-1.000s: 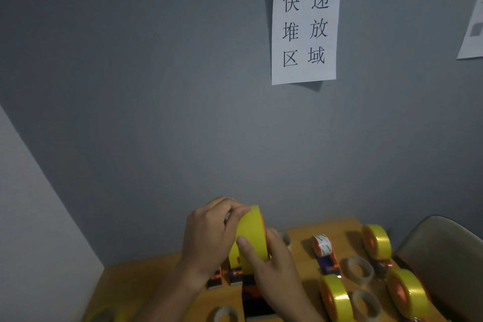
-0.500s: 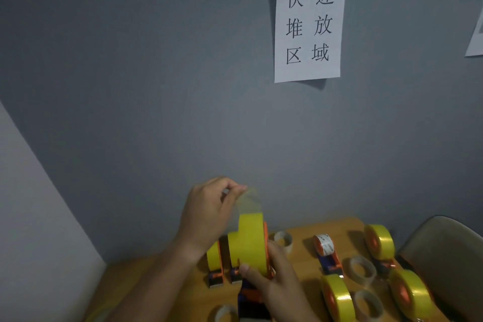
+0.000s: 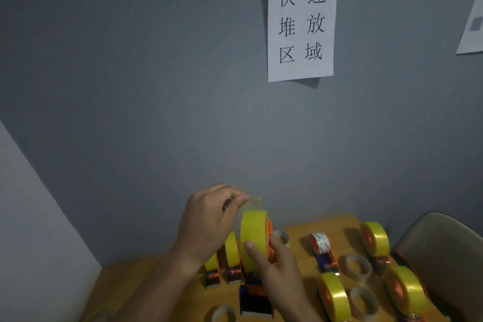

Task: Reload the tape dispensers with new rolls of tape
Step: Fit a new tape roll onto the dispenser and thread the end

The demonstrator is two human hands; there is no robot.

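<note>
A yellow tape roll (image 3: 253,232) sits on the orange hub of a dark blue and orange dispenser (image 3: 254,298) held upright over the wooden table (image 3: 300,232). My right hand (image 3: 274,266) grips the roll and the hub from below, thumb on the yellow face. My left hand (image 3: 209,222) pinches the loose translucent tape end (image 3: 254,203) and holds it up above the roll. Two loaded dispensers (image 3: 230,256) stand just behind my left wrist.
More loaded yellow dispensers (image 3: 375,239) (image 3: 333,295) (image 3: 406,290) stand on the right, with one near-empty white roll dispenser (image 3: 322,248). Empty cardboard cores (image 3: 356,266) (image 3: 363,300) (image 3: 223,314) lie about. A grey chair back (image 3: 444,256) is at the right edge; a paper sign (image 3: 302,21) hangs on the wall.
My left hand has peeled the tape end off the roll and lifted it upward. The roll and dispenser sank a little lower in my right hand.
</note>
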